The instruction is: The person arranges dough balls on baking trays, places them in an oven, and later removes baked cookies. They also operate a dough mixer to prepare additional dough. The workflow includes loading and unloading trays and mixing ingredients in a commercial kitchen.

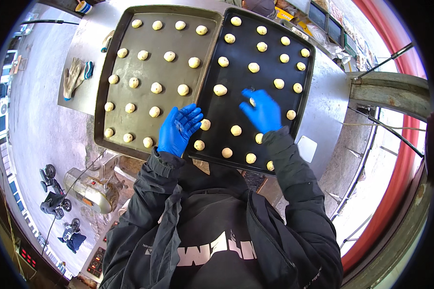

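Note:
My left hand (177, 130), in a blue glove, is held palm up with fingers slightly curled, over the seam between two baking trays. Small dark marks show in its palm; I cannot tell whether they are bits or creases. My right hand (264, 112), also blue-gloved and blurred, hovers over the black baking tray (238, 108) with thumb and forefinger apart. A pale dough ball (252, 102) shows between them, apparently on the tray. Several speckled dough balls sit in spaced rows on this tray and on the brownish baking tray (162, 43) to the left.
Both trays lie on a metal table (327, 94). Knitted work gloves (74, 77) rest at its left, and a white scraper (306, 149) at its right edge. A cup (83, 7) stands at the far left. A metal machine (90, 189) is below left; a steel beam (387, 90) adjoins the right.

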`<action>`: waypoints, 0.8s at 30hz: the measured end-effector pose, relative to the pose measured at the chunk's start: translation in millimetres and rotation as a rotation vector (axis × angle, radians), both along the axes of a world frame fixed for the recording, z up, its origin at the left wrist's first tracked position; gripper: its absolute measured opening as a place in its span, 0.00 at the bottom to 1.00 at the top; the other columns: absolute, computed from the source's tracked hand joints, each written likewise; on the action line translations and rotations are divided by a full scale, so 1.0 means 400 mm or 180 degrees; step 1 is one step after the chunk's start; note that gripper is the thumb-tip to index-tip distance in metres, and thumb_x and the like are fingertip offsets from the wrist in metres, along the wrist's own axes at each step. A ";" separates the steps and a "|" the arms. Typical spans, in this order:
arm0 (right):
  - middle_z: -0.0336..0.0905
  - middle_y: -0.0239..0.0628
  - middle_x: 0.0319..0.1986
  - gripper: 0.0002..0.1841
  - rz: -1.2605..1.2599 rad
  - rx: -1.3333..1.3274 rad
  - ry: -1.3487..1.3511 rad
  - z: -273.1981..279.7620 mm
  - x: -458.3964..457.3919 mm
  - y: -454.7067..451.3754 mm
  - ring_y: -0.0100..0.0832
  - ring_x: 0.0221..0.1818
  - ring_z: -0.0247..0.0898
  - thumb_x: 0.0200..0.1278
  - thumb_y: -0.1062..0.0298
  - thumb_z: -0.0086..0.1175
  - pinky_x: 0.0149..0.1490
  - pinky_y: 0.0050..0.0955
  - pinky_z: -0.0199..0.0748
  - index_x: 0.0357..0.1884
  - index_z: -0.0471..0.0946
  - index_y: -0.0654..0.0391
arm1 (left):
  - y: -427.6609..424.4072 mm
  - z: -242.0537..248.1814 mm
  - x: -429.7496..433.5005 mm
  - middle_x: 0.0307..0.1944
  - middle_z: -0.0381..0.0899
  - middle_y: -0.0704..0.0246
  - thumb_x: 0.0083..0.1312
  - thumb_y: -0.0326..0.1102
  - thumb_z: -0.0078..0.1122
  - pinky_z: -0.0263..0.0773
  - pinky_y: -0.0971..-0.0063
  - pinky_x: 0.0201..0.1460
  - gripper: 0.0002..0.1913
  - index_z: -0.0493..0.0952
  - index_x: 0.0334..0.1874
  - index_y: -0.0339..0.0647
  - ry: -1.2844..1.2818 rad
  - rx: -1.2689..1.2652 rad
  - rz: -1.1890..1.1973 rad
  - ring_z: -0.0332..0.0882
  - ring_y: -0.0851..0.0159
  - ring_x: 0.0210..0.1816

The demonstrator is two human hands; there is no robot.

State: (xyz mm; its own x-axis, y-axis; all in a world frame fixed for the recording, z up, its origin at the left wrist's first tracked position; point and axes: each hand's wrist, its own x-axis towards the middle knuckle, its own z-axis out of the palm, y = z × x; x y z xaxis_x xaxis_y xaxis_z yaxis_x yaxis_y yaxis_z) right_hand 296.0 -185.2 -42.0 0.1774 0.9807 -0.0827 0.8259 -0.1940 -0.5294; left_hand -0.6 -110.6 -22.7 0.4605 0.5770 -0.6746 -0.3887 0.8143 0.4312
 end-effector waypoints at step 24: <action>0.79 0.46 0.54 0.32 0.0168 0.0412 0.0031 -0.037 -0.206 -0.055 0.50 0.52 0.80 0.63 0.58 0.71 0.54 0.44 0.80 0.69 0.77 0.52 | -0.056 0.028 -0.111 0.68 0.78 0.55 0.84 0.54 0.42 0.73 0.59 0.71 0.30 0.71 0.72 0.32 0.0046 0.0143 0.0327 0.78 0.53 0.68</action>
